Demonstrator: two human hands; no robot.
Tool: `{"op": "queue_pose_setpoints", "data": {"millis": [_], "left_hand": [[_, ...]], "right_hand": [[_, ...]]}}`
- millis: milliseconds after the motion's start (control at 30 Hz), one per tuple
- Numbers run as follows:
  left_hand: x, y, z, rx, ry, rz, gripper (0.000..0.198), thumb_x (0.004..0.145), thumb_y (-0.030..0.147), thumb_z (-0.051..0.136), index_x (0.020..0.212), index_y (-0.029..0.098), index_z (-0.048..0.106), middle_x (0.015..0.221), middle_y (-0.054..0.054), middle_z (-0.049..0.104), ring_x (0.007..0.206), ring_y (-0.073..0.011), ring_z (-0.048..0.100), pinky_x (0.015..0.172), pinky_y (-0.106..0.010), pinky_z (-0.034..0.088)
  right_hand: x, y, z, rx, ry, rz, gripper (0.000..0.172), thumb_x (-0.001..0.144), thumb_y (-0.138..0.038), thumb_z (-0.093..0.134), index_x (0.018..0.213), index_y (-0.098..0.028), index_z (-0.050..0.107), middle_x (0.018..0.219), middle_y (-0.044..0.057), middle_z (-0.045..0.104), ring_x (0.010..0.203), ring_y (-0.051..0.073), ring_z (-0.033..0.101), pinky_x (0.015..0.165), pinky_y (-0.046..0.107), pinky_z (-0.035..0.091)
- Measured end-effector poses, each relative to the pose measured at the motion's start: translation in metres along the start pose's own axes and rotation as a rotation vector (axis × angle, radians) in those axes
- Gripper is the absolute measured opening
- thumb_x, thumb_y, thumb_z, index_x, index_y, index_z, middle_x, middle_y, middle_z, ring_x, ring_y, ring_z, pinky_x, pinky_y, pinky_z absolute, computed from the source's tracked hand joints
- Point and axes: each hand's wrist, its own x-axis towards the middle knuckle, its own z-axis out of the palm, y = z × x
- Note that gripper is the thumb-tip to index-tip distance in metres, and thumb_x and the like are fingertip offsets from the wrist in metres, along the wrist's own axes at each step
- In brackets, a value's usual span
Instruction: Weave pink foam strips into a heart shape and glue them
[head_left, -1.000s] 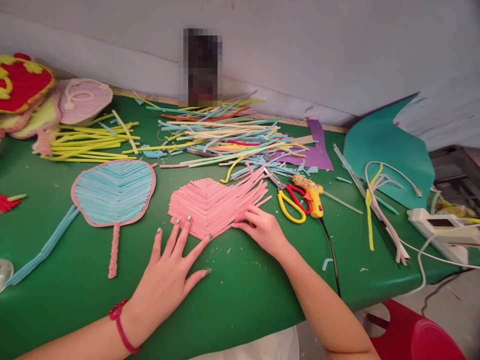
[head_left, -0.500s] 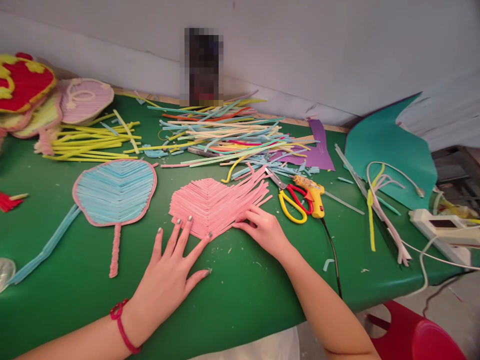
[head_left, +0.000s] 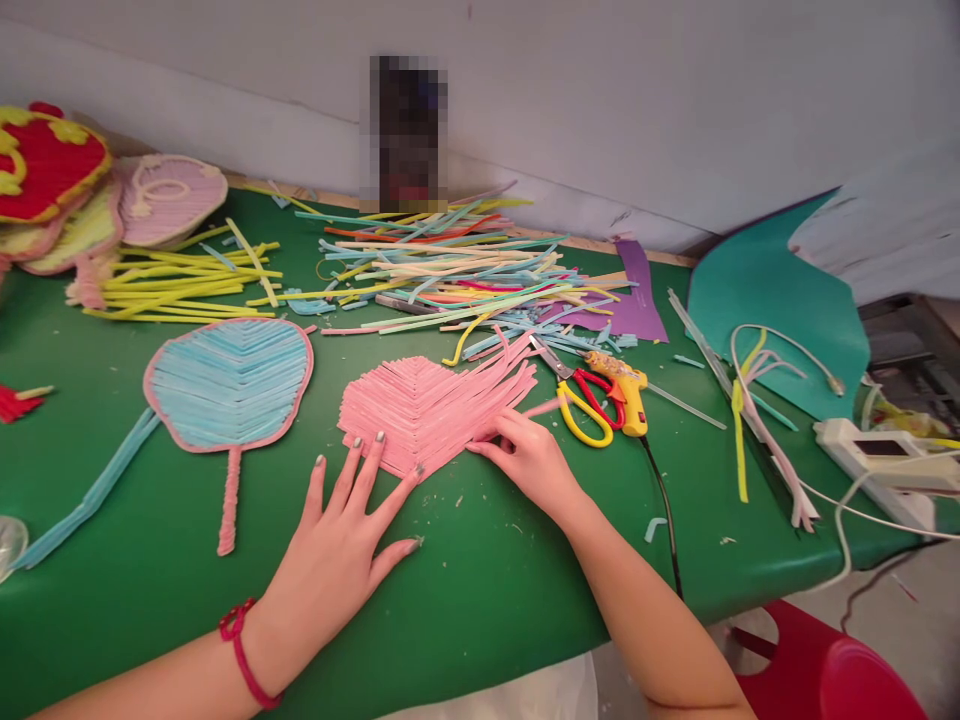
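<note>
A pink leaf-shaped panel of pipe cleaners lies flat on the green table, its strips meeting in a V pattern and its loose ends fanning out to the upper right. My left hand is spread open, fingertips resting on the panel's lower left edge. At the lower right edge, my right hand is closed in a pinch on a pink pipe cleaner, whose end sticks out behind the knuckles. Just right of that hand lie scissors with one red and one yellow handle. To the left sits a blue pipe-cleaner fan with pink edging and handle.
A heap of coloured pipe cleaners spreads along the back, with yellow ones to its left. Finished fans are stacked at far left. A yellow glue gun trails a cord near my right arm. A power strip sits at right.
The end of a pink pipe cleaner now shows to the right of my right hand, pointing towards the scissors. Both hands have stayed nearly in place.
</note>
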Motion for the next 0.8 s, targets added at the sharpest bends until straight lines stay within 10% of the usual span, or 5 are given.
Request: {"op": "queue_pose_setpoints", "data": {"millis": [800], "left_hand": [[0.000,0.001,-0.001,-0.037,0.014,-0.005,0.058,0.090,0.059,0.038,0.140,0.030,0.046,0.153,-0.019,0.030,0.138,-0.0421,0.031,0.107,-0.066,0.022]], "right_hand": [[0.003,0.018,-0.005,0.135,0.099,0.092,0.022,0.081,-0.042,0.067,0.076,-0.021,0.070,0.079,0.002,0.062,0.055,0.010,0.048,0.053,0.026,0.044]]}}
